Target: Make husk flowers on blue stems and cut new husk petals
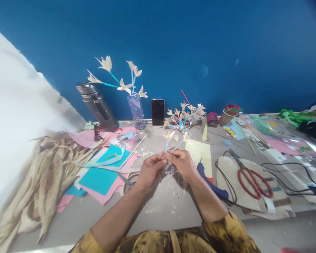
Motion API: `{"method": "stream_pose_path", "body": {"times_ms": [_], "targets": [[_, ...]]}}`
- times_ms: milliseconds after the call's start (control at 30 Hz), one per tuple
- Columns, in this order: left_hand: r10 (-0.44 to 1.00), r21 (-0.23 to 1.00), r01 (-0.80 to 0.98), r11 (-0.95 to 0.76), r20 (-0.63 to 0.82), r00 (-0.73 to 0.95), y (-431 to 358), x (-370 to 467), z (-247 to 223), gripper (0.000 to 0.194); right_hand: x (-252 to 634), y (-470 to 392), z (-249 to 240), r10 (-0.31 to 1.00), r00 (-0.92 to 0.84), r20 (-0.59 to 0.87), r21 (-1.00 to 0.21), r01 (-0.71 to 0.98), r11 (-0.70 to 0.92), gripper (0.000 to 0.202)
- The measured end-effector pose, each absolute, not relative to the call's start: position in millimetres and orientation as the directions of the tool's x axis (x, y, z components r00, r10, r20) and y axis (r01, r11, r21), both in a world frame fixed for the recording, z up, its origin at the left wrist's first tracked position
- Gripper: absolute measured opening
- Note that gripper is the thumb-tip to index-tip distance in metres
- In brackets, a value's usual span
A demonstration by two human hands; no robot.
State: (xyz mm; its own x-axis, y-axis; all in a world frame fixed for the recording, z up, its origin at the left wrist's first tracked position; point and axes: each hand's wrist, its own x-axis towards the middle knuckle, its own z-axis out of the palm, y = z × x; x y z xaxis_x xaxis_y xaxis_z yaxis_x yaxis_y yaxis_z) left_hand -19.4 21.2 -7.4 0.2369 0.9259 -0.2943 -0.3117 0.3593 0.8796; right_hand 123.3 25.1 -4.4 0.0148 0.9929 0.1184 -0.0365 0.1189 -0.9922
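Note:
Both my hands meet over the middle of the grey table, their fingers pinched round the stems of a small bunch of cream artificial flowers (pixel 169 136). My left hand (pixel 152 171) grips low on the stems with thumb and forefinger. Close beside it, my right hand (pixel 182 163) is closed on the same stems, just under the blooms. Three pale flower heads rise above my fingers on light blue stems; the lower stem ends are mostly hidden by my hands. Pale scraps lie on the table below.
Dried husks (pixel 39 189), blue paper (pixel 101 179) and a flask (pixel 98 107) are at left. Behind stand a flower-filled bottle (pixel 137 110), a phone (pixel 158 112) and more flowers (pixel 183 117). At right lie a glue gun (pixel 212 184), its cable, and red-handled scissors (pixel 252 179).

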Motion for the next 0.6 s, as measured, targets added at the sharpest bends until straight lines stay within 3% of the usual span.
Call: {"method": "stream_pose_path", "body": {"times_ms": [400, 600], "targets": [[0.901, 0.821, -0.385, 0.422, -0.331, 0.282, 20.6, -17.7, -10.2, 0.039, 122.8, 25.4, -4.5, 0.999, 0.030, 0.042, -0.995, -0.090, 0.045, 0.032], [0.930, 0.874, -0.346, 0.342, -0.262, 0.259, 24.1, -20.1, -14.8, 0.032, 123.1, 24.8, -0.6, 0.999, 0.031, 0.019, -0.996, -0.091, 0.022, 0.032]]}}
